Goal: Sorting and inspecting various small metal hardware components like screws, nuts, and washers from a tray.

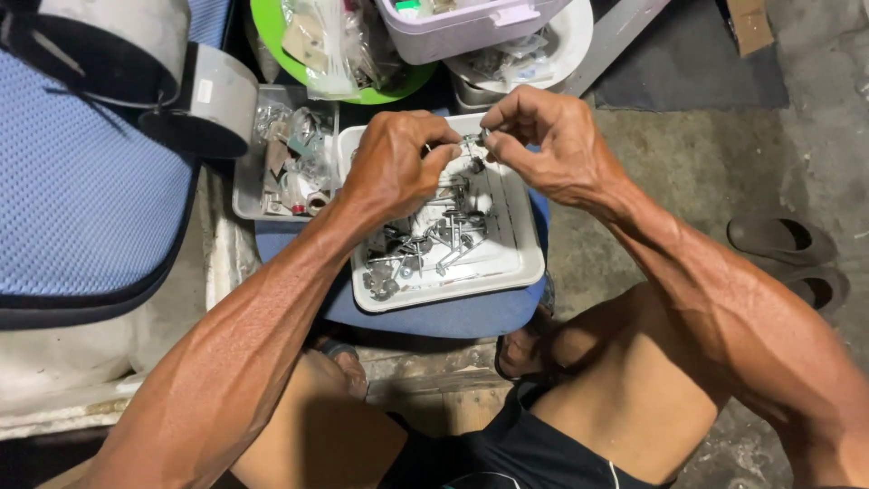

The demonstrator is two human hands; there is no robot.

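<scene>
Both hands, left hand (396, 167) and right hand (543, 145), pinch a small metal part (472, 141) lying left-right above a white tray (520, 258) of metal fittings (434, 240).

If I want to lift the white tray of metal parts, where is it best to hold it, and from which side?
Probably by its two long rims: the white tray is rectangular with a raised lip, and the loose metal parts would slide if it tilts. Come from left and right together, keeping it level. Both the left hand and right hand hover over its far end.
</scene>
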